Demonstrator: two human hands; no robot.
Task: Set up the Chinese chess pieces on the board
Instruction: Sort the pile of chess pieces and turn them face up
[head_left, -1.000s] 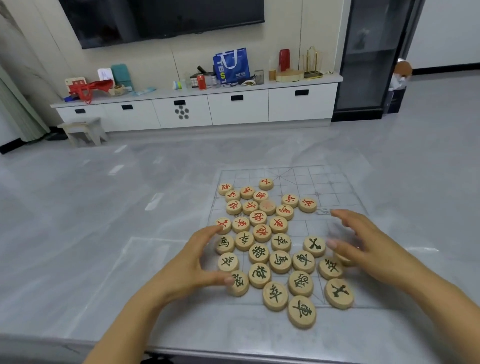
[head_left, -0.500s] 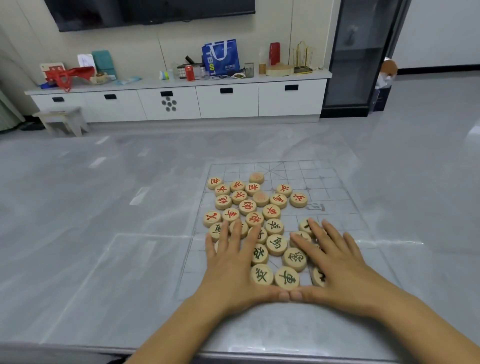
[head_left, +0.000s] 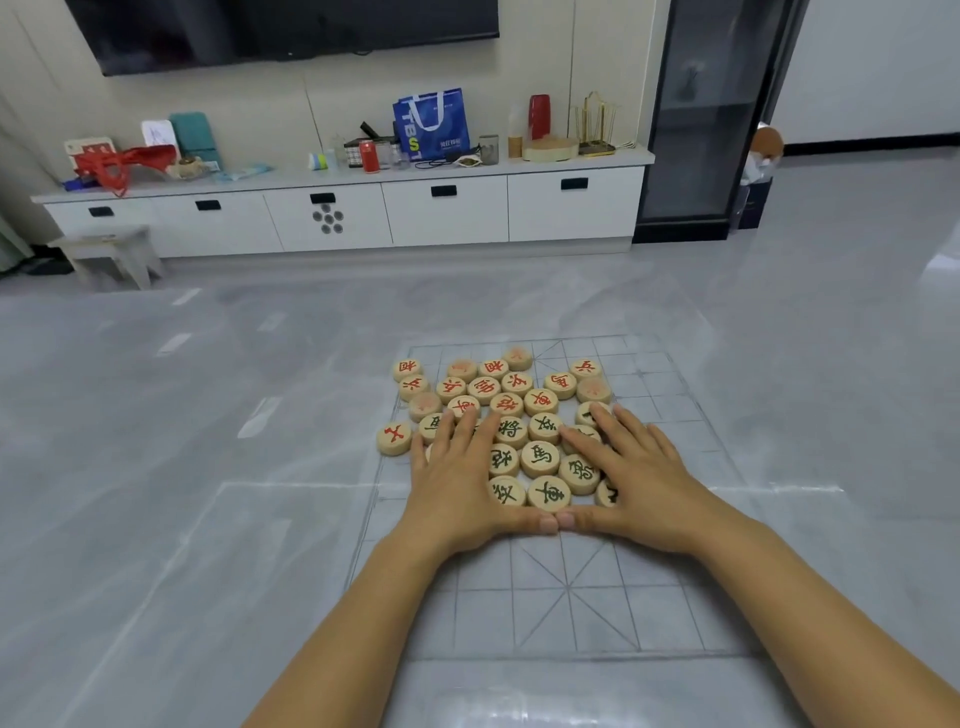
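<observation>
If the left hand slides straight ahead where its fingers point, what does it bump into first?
The left hand would probably bump the red piece right at its fingertips first; they seem to be touching it. More red pieces sit just behind that one.

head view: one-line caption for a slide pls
Thumbs touching, left hand and right hand lie flat over clustered chess pieces on the gridded board.
</observation>
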